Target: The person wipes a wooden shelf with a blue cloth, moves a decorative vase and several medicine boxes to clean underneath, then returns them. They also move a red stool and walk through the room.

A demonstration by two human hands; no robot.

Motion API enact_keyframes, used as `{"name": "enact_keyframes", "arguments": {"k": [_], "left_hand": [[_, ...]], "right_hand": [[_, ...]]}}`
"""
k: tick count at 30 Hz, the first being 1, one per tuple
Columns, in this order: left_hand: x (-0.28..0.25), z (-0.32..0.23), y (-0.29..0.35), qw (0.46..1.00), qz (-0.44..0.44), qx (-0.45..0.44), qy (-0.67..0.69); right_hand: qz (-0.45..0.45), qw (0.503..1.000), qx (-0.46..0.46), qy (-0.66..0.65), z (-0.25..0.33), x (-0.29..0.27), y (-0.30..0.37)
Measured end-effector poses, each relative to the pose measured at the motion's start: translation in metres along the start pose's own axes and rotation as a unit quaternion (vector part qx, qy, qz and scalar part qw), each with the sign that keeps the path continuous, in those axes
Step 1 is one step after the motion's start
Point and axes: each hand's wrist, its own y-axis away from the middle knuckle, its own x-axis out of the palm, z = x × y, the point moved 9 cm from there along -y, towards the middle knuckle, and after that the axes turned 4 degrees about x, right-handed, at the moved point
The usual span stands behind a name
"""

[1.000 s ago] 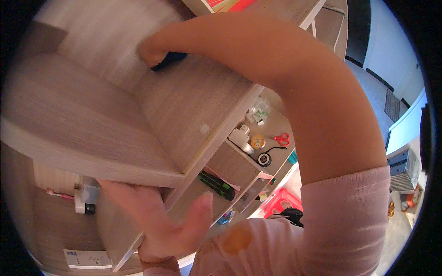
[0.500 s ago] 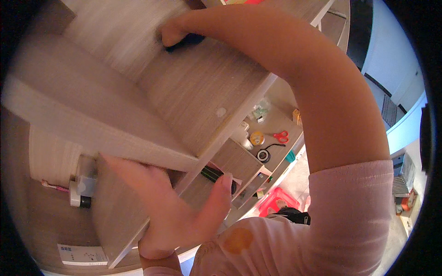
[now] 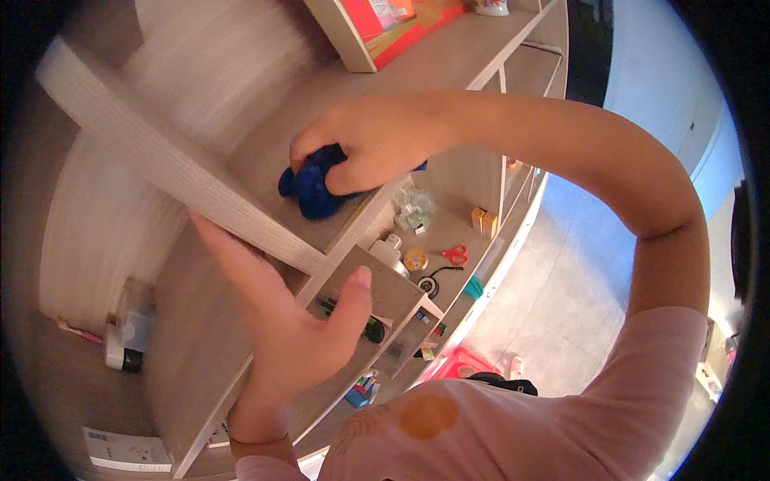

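My right hand presses a crumpled dark blue cloth onto the floor of a light wooden shelf compartment. The fingers curl over the cloth and cover most of it. My left hand lies flat against the front edge of the shelf board below, fingers stretched up and thumb spread to the right, holding nothing.
Lower compartments hold red-handled scissors, a yellow tape roll, a clear bag of small items, green and black markers and a white device. A red and orange box stands on an upper shelf. A red basket sits on the floor.
My right hand has dragged the blue cloth from the back of the compartment toward its front edge. The view has shifted, and my left hand stays against the shelf edge.
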Motion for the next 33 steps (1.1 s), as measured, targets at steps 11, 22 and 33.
{"name": "enact_keyframes", "arguments": {"k": [11,22,33], "left_hand": [[0.000,-0.003,-0.004,0.985,0.006,0.020,-0.171],[-0.023,-0.009,0.009,0.972,0.000,0.045,-0.230],[-0.106,0.000,0.077,0.822,0.119,-0.096,-0.549]], "right_hand": [[0.030,0.951,0.183,0.248,-0.124,0.021,-0.141],[-0.028,0.976,0.181,0.118,-0.035,-0.017,0.022],[-0.077,0.925,0.257,0.270,-0.074,-0.056,0.057]]}}
